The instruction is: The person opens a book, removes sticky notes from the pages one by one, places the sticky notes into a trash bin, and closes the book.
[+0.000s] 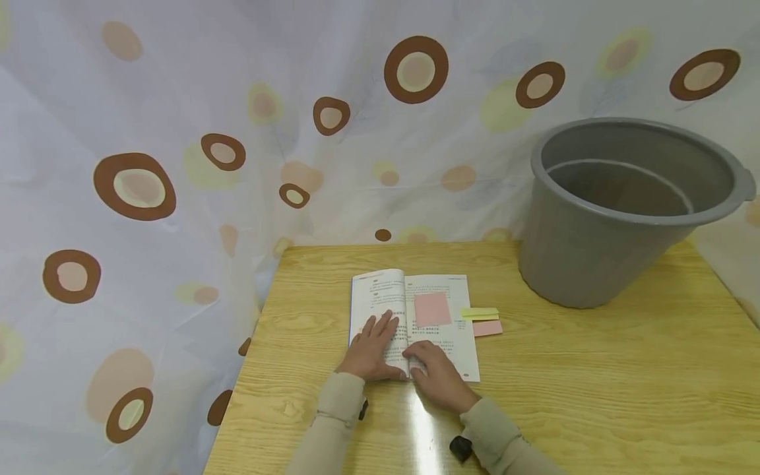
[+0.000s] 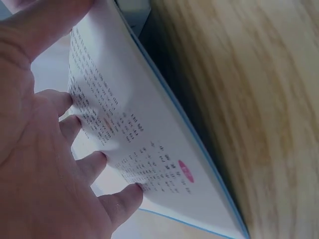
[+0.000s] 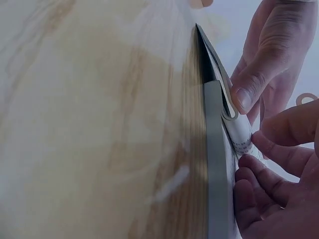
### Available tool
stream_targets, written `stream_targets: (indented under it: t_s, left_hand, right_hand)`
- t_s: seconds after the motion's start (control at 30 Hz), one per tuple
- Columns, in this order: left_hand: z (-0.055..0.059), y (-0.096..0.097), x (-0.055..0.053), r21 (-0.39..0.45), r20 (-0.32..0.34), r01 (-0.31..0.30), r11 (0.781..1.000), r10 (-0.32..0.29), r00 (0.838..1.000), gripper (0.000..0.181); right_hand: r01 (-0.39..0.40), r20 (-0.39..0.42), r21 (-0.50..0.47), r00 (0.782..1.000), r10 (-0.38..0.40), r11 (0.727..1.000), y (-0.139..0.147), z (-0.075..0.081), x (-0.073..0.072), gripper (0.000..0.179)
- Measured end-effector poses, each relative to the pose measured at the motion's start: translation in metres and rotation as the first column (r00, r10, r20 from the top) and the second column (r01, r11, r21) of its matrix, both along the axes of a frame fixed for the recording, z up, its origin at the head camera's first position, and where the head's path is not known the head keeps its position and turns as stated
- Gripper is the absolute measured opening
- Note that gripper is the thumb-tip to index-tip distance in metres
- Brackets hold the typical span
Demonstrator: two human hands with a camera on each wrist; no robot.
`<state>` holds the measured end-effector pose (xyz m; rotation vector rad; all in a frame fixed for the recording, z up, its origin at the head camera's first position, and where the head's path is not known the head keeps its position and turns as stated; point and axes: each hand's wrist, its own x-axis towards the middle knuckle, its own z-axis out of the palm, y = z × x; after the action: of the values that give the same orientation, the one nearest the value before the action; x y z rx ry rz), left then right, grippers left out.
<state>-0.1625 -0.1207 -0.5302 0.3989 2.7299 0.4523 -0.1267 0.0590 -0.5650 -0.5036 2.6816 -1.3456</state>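
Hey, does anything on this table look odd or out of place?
Possibly the bucket: it stands on the table, behind and right of the open book, an unlikely companion for it. Nothing looks spilled or damaged.

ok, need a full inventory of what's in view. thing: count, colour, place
table: 1, yellowish wood, under everything
patterned sheet: count unclear, white with brown, peach and yellow spots, behind and beside table
bucket: 1, grey, far right of table
book: 1, white with blue edge, open on table
square note: 1, pink, on book's right half
yellow strip: 1, yellow, at book's right edge
pink strip: 1, pink, just nearer than yellow strip
wrist devices: 2, black, one at each wrist
sleeves: 2, beige, on forearms
left grip: 1, bare, spread on book's left half
right grip: 1, bare, fingers bent near the fold
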Motion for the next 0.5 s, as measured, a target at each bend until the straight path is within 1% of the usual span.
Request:
stream_targets:
  t_s: [0.13, 0.27, 0.43, 0.5]
  left_hand:
    - [-0.0033, -0.0001, 0.0004, 0.019, 0.002, -0.011, 1.000, 0.011, 1.000, 0.112]
    - [-0.0058, 0.0000, -0.0003, 0.016, 0.013, -0.015, 1.000, 0.015, 1.000, 0.112]
    - [-0.0078, -0.0002, -0.0016, 0.020, 0.037, -0.021, 1.000, 0.021, 0.999, 0.112]
    - [-0.0073, -0.0007, -0.0019, 0.025, 0.034, -0.018, 1.000, 0.018, 0.999, 0.113]
  right_hand:
    - [-0.002, 0.015, -0.001, 1.000, 0.002, 1.000, 0.0002, -0.0005, 0.0012, 0.030]
    - [-0.008, 0.012, 0.004, 1.000, 0.008, 1.000, 0.0008, 0.0002, 0.0019, 0.030]
    - [-0.027, -0.023, 0.003, 0.999, 0.027, 1.000, 0.0041, 0.0017, 0.0031, 0.030]
    - [-0.045, -0.033, 0.000, 0.998, 0.045, 0.999, 0.0058, 0.0028, 0.0035, 0.029]
